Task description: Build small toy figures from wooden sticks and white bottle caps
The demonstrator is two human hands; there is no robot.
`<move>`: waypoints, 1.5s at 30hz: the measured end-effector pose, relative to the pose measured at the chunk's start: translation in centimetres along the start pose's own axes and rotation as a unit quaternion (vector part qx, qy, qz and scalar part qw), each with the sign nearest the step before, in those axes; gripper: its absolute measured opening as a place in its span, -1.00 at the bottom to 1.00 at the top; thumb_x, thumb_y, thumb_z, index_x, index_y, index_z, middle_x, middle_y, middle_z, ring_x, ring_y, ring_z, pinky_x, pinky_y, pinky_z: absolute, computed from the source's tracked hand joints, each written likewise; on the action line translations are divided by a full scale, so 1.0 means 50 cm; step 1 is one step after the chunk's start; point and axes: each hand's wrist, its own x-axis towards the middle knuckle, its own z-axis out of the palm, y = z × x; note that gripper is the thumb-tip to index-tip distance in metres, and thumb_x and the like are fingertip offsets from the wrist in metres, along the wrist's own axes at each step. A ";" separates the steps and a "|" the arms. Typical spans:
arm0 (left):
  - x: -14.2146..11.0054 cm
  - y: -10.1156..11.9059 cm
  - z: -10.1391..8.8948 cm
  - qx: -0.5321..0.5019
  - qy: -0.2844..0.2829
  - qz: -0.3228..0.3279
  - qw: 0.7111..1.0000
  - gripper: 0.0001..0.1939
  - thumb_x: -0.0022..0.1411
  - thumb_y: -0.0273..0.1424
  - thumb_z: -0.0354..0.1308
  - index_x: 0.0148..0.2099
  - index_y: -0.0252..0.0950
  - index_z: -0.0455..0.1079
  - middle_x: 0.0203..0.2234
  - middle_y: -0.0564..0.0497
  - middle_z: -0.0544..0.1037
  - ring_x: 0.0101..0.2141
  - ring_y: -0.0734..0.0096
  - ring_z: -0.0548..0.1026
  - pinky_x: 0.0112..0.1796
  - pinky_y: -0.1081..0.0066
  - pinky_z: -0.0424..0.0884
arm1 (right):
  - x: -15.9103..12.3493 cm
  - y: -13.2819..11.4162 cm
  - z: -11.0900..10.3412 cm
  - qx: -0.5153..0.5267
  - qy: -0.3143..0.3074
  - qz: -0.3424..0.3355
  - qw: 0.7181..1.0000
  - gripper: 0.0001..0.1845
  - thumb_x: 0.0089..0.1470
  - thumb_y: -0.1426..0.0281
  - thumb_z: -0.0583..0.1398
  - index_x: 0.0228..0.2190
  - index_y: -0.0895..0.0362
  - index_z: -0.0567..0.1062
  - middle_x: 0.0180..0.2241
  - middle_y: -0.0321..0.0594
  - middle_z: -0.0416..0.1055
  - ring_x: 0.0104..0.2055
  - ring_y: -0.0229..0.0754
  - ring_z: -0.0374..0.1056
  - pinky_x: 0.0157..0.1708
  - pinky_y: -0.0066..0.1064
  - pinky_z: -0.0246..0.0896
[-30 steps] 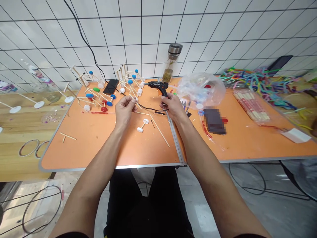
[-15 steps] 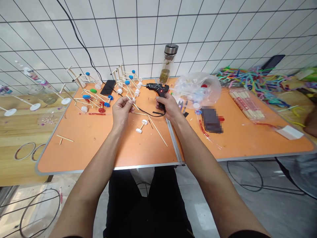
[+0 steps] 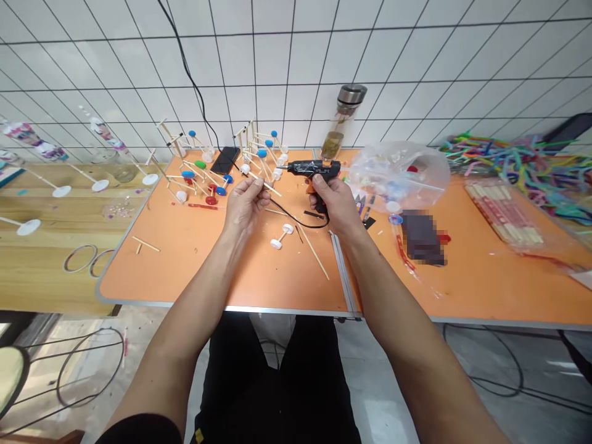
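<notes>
Head view: left hand pinches wooden stick, right hand grips glue gun near table seam

Around the hot glue gun, things were spread over a folding table: stick-and-disc models and a smartphone were placed to its left — a glass bottle was stood just behind it, a plastic bag lay just right of it — and pipe cleaners were heaped farther right.
</notes>
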 end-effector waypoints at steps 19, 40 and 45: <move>0.006 0.066 -0.015 -0.225 0.049 -0.099 0.968 -0.64 0.65 -0.60 0.00 -0.24 -0.42 0.51 -0.46 0.05 0.60 -0.56 0.72 0.50 -0.45 0.74 0.45 | -0.046 -0.039 0.008 -0.124 -0.077 -0.160 0.976 -0.38 0.28 -0.25 0.34 -0.27 0.09 0.65 -0.49 -0.28 0.40 -0.48 -0.23 0.26 -0.47 -0.32 0.09; -0.002 0.067 -0.004 -0.214 0.053 -0.115 0.969 -0.67 0.64 -0.60 0.03 -0.23 -0.40 0.49 -0.45 0.04 0.61 -0.56 0.74 0.49 -0.45 0.76 0.45 | -0.052 -0.046 0.019 -0.135 -0.073 -0.152 0.976 -0.32 0.25 -0.33 0.31 -0.32 0.06 0.60 -0.54 -0.31 0.33 -0.49 -0.22 0.20 -0.45 -0.30 0.04; -0.001 0.066 -0.006 -0.210 0.054 -0.116 0.969 -0.70 0.63 -0.60 0.05 -0.21 -0.39 0.51 -0.45 0.05 0.61 -0.56 0.73 0.50 -0.45 0.75 0.46 | -0.052 -0.044 0.019 -0.132 -0.069 -0.146 0.978 -0.33 0.24 -0.34 0.31 -0.33 0.04 0.59 -0.54 -0.31 0.31 -0.50 -0.21 0.18 -0.46 -0.30 0.02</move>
